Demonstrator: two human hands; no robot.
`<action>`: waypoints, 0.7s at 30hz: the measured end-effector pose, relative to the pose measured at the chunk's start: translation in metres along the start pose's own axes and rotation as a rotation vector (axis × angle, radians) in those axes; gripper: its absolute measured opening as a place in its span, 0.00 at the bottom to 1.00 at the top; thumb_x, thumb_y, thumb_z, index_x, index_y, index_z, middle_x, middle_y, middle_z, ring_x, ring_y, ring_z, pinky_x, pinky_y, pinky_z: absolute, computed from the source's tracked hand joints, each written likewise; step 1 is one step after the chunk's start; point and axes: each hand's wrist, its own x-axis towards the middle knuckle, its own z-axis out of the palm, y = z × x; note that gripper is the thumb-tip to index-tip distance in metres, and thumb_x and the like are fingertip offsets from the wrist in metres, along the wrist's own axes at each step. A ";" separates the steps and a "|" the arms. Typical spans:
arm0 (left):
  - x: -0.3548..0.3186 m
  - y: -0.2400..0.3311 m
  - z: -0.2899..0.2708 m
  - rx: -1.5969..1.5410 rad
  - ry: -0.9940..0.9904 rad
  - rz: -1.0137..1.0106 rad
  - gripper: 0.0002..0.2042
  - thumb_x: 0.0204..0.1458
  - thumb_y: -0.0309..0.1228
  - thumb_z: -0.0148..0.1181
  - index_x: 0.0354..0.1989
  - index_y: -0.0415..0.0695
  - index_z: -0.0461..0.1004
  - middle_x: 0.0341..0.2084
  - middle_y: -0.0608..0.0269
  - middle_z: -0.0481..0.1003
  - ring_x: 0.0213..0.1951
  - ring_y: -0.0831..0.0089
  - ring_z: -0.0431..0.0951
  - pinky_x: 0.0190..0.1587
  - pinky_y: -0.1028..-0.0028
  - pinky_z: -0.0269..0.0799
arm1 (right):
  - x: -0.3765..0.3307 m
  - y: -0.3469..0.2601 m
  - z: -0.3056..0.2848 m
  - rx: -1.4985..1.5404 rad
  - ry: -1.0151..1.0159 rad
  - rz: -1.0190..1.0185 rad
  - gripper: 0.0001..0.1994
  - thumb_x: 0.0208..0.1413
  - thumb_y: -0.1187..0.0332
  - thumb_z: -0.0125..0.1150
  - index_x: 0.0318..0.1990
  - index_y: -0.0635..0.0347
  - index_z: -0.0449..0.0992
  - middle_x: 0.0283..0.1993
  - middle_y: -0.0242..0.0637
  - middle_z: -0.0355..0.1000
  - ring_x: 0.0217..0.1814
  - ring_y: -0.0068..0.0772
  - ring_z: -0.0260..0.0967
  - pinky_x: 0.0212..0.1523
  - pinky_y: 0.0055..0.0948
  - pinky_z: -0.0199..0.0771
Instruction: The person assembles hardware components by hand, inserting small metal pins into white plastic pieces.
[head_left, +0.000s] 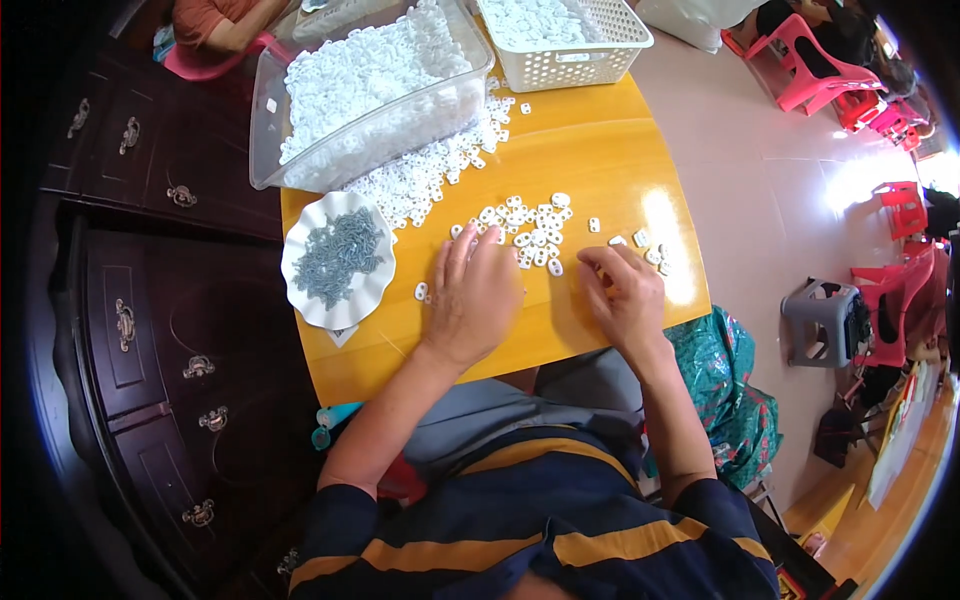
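Small white plastic pieces (540,238), rounded and with two holes each, lie in a loose cluster on the yellow wooden table. My left hand (470,300) rests palm down at the cluster's left side, fingers stretched over some pieces and slightly blurred. To the right of the cluster, my right hand (628,295) hovers low, its thumb and fingers bent together in a pinch. Whatever may be between those fingertips is hidden. A white scalloped dish (302,305) stands left of my left hand, filled with small grey-blue pins (340,257).
A clear plastic bin (370,150) heaped with white pieces stands at the back left, with a spill of pieces (425,180) before it. Beside it is a perforated basket (580,70). Dark drawers (130,340) flank the table's left. Red chairs (805,65) stand on the right.
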 end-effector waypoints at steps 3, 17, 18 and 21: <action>-0.004 0.004 0.001 -0.004 0.001 -0.007 0.27 0.54 0.38 0.69 0.61 0.44 0.72 0.67 0.48 0.65 0.70 0.45 0.61 0.71 0.45 0.56 | 0.004 -0.003 0.009 -0.024 -0.021 -0.036 0.06 0.57 0.71 0.68 0.41 0.57 0.81 0.34 0.39 0.77 0.36 0.46 0.78 0.37 0.40 0.78; -0.016 0.004 0.005 -0.036 0.085 0.050 0.24 0.58 0.37 0.64 0.60 0.41 0.71 0.66 0.50 0.66 0.70 0.46 0.61 0.70 0.45 0.57 | 0.019 -0.073 -0.019 0.769 -0.217 0.129 0.07 0.58 0.74 0.71 0.42 0.64 0.82 0.39 0.35 0.80 0.39 0.20 0.74 0.38 0.22 0.72; -0.017 0.002 0.005 -0.086 0.110 0.046 0.23 0.59 0.37 0.62 0.60 0.40 0.71 0.66 0.49 0.66 0.70 0.45 0.62 0.70 0.45 0.57 | 0.022 -0.091 -0.027 1.004 -0.254 0.162 0.07 0.58 0.74 0.71 0.42 0.66 0.82 0.40 0.38 0.79 0.42 0.22 0.74 0.41 0.24 0.72; -0.029 -0.007 0.003 -0.204 -0.020 0.016 0.24 0.62 0.44 0.56 0.60 0.40 0.73 0.67 0.49 0.65 0.71 0.44 0.60 0.70 0.40 0.56 | 0.037 -0.147 -0.064 1.592 -0.554 0.049 0.13 0.60 0.66 0.69 0.43 0.71 0.82 0.44 0.49 0.80 0.49 0.46 0.77 0.54 0.40 0.73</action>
